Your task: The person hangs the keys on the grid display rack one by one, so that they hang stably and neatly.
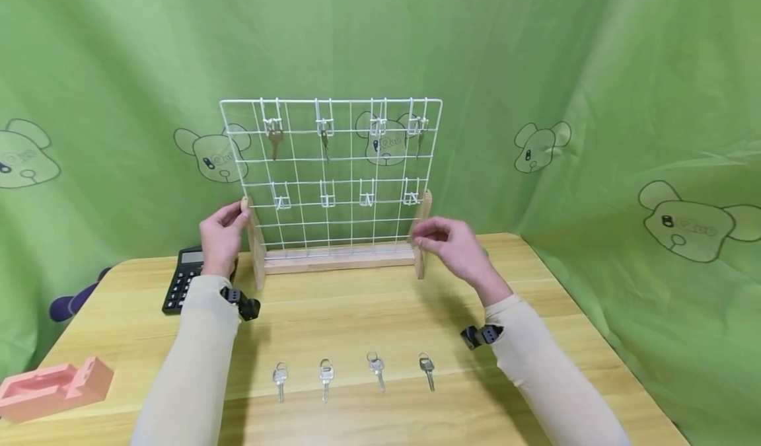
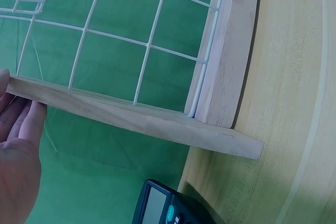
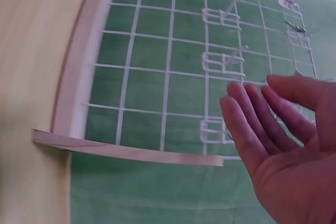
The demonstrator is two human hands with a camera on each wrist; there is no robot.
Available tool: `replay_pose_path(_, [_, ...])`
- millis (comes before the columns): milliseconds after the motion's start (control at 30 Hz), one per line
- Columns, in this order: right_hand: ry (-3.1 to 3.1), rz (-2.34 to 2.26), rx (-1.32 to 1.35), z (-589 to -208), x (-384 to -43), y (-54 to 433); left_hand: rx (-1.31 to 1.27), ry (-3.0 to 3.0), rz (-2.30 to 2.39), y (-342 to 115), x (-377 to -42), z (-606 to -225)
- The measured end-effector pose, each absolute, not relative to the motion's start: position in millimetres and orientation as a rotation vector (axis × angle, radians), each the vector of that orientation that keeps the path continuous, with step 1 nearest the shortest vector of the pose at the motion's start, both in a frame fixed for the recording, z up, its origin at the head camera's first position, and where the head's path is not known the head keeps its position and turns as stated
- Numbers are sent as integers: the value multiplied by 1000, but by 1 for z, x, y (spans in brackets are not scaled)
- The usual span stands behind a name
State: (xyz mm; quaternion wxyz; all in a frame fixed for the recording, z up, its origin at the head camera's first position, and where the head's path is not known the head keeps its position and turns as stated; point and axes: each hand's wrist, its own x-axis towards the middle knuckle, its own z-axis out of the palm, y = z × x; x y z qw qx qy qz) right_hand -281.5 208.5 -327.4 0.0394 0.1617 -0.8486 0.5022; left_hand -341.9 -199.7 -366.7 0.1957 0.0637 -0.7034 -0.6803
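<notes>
A white wire grid rack stands upright in a wooden base, with a post at each side. My left hand pinches the top of the left wooden post, thumb on one face and fingers on the other; the left wrist view shows this grip at the post's end. Beside the right wooden post is my right hand, its fingers loosely bent. In the right wrist view its thumb and fingertips are apart with nothing between them. White hooks hang in two rows. Keys, including a brownish key, dangle from upper hooks.
Several silver keys with rings lie in a row at the front of the table, among them a leftmost key. A black calculator sits behind my left forearm. At the left front is a pink holder. Green curtain surrounds the table.
</notes>
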Motion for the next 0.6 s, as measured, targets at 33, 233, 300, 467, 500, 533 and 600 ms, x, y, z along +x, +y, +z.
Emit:
replay_pose_path(33, [-2628,1536,525,-331,-279,207,180,-1968,-1913,-200,-342,-366])
replay_pose_path(233, [-2749,1461,714,-351,-270,198,173,-1972,-1923,-200,-343,-365])
replay_pose_path(300, [-2771,1435,766,-355,-268,194,166,-1978,-1916,-200,-343,-366])
replay_pose_path(467, [-2814,1415,882,-365,-266,185,158,-1988,-1904,-202,-342,-367])
replay_pose_path(500, [-2822,1406,899,-367,-265,183,159,-1988,-1904,-202,-342,-367])
replay_pose_path(533, [-2824,1400,923,-369,-265,181,161,-1990,-1903,-202,-342,-368])
replay_pose_path(600, [-2831,1382,956,-372,-264,178,167,-1993,-1901,-203,-342,-368])
